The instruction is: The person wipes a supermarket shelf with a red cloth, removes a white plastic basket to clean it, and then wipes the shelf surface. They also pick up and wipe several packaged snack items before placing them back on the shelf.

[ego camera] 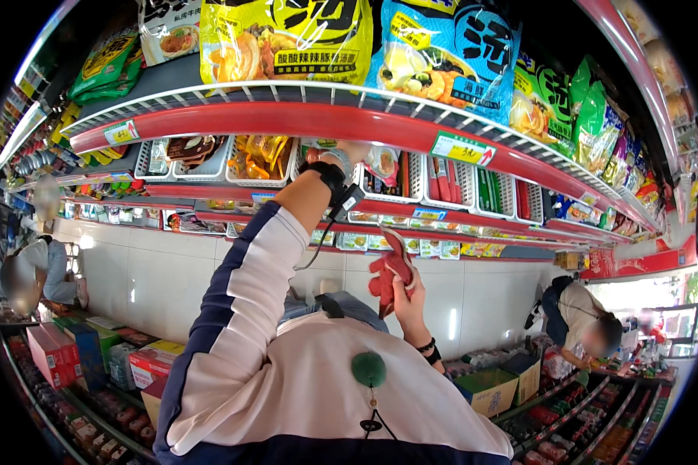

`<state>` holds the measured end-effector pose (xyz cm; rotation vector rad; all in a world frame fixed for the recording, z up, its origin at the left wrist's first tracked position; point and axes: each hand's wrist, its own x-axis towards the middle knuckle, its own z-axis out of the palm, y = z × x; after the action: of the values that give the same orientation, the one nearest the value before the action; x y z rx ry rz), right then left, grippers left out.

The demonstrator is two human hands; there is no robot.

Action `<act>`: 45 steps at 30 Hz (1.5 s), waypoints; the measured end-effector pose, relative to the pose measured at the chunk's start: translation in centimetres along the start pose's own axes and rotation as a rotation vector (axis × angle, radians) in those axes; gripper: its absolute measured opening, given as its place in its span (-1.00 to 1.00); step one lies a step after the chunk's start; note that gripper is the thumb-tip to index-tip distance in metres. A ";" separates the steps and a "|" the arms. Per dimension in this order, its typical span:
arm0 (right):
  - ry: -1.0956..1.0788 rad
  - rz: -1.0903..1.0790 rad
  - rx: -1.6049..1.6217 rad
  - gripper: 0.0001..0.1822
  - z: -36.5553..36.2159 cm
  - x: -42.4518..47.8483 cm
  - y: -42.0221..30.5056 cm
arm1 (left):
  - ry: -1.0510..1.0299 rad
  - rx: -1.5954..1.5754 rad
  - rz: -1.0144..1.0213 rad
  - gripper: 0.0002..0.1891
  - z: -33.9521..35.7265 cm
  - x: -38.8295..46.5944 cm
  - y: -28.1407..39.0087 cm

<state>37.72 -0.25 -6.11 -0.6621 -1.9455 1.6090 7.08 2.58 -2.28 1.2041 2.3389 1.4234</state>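
My left hand [353, 152] reaches in under the red-edged upper shelf, among white plastic baskets of small packaged goods. Its fingers are largely hidden by the shelf front, so what it touches cannot be told. A black band with a cable and a beaded bracelet sit on that wrist. Lower and to the right, in front of the shelves, my right hand [410, 302] grips a crumpled red cloth item [392, 273] with pale edging and finger-like lobes. Close to the left hand are a basket of orange-yellow packets [262, 160] and a pink-and-clear packet [382, 163].
Large noodle bags [285, 46] stand behind the white wire rail [302, 90] of the upper shelf. Lower shelves carry more packs. Cartons [485, 389] and stocked racks lie behind me. One person [576, 314] bends at the right; another [35, 273] is low at the left.
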 end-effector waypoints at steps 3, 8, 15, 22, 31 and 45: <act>-0.002 0.172 0.126 -0.71 -0.2 0.5 -2.4 | 0.044 0.382 0.131 -0.71 -1.3 0.1 -1.8; -0.105 0.303 0.307 -0.71 -0.2 1.9 -1.7 | -0.402 0.275 0.182 -0.68 -11.0 -8.0 5.7; -0.296 0.144 0.404 -0.76 5.6 4.4 -1.7 | -0.348 -0.060 0.178 -0.81 -31.6 -13.2 11.9; -0.413 -0.064 0.014 -0.69 10.9 5.4 -0.2 | 0.410 -0.053 -0.114 -0.53 -41.1 -1.9 7.3; -0.253 -0.104 0.134 -0.73 11.6 2.6 -5.3 | 0.215 -0.088 -0.386 -0.56 -43.9 3.1 4.2; -0.328 -0.061 0.145 -0.75 13.8 2.8 -5.6 | 0.355 -0.867 -0.088 -0.68 -44.8 -0.7 5.0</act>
<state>26.16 -9.39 -2.54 -0.2917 -2.0231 1.8933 -12.01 -27.23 25.63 0.6194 1.5383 2.3770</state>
